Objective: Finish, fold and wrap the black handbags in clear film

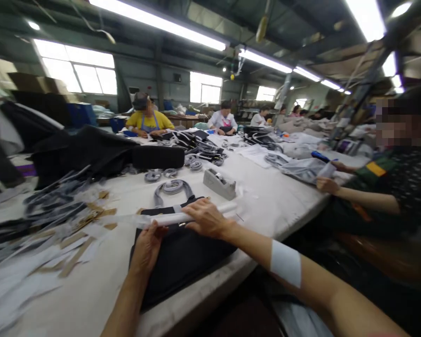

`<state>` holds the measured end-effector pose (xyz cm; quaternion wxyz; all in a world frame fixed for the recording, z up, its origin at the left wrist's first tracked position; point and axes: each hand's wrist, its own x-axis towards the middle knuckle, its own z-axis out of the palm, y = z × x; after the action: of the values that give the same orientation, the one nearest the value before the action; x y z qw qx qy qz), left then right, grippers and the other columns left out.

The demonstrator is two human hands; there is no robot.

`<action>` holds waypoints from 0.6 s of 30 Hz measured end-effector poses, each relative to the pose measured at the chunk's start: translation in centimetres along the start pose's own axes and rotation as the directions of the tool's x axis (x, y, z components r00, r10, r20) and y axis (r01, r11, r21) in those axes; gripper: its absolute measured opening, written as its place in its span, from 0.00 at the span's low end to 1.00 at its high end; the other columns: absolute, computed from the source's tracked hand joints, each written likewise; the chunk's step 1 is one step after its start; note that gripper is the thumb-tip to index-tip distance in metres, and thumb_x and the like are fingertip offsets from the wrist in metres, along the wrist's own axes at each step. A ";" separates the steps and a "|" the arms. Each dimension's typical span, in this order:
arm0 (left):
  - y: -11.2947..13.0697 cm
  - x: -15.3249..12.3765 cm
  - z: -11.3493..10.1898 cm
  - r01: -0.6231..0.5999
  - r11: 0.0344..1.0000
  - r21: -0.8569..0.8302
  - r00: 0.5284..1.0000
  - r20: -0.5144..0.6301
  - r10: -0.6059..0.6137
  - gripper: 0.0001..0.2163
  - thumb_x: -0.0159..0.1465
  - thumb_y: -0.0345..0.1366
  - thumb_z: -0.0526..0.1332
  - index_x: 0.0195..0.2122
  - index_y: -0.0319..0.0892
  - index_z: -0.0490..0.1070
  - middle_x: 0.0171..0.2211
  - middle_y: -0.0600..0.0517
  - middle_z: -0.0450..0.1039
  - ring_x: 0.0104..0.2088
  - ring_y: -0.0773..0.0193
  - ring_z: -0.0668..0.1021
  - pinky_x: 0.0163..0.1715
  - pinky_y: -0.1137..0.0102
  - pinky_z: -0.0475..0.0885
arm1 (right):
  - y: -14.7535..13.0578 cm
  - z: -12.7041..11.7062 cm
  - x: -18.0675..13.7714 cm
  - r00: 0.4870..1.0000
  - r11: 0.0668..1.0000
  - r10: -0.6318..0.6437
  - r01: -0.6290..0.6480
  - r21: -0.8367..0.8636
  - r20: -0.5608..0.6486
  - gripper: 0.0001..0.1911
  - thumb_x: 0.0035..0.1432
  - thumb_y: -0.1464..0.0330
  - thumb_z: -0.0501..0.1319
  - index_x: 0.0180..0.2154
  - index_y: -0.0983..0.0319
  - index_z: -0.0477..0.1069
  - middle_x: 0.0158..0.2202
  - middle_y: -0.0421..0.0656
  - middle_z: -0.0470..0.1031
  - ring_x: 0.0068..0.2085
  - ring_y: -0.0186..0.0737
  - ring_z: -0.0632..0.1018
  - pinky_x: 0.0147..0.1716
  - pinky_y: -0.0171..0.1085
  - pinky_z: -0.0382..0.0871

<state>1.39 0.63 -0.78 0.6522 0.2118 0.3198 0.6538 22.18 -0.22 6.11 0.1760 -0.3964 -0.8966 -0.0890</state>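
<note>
A long white wrapped strip (171,218), perhaps paper or film around a handle, lies across a black fabric bag (185,260). My left hand (148,245) pinches its left end between thumb and fingers. Farther along, my right hand (208,219) closes over the strip from above, its fingers bent around it. Small metal fittings on the bag show beneath the strip. Just beyond the bag are a coiled grey strap (173,187) and a grey tape dispenser (219,184). A pale patch is wrapped on my right forearm.
Paper and cardboard scraps (77,255) with loose grey straps cover the table's left side. A dark fabric pile (80,150) stands behind them. At right, a co-worker's hands (328,183) handle grey material. More people sit across the white table (266,201).
</note>
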 end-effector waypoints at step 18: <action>-0.3 0.8 -0.7 -0.028 0.977 0.211 0.995 -0.089 0.047 0.03 0.56 0.31 0.64 0.28 0.38 0.70 0.27 0.54 0.72 0.28 0.68 0.74 0.28 0.77 0.73 | -5.0 2.6 4.1 1.000 1.000 -0.013 0.013 0.016 -0.008 0.17 0.58 0.61 0.58 0.48 0.61 0.67 0.45 0.45 0.76 0.44 0.46 0.75 0.45 0.45 0.64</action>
<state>1.05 1.28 -1.56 0.5982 0.2545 0.4131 0.6378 15.30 0.00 5.17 0.1823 -0.3888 -0.8991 -0.0846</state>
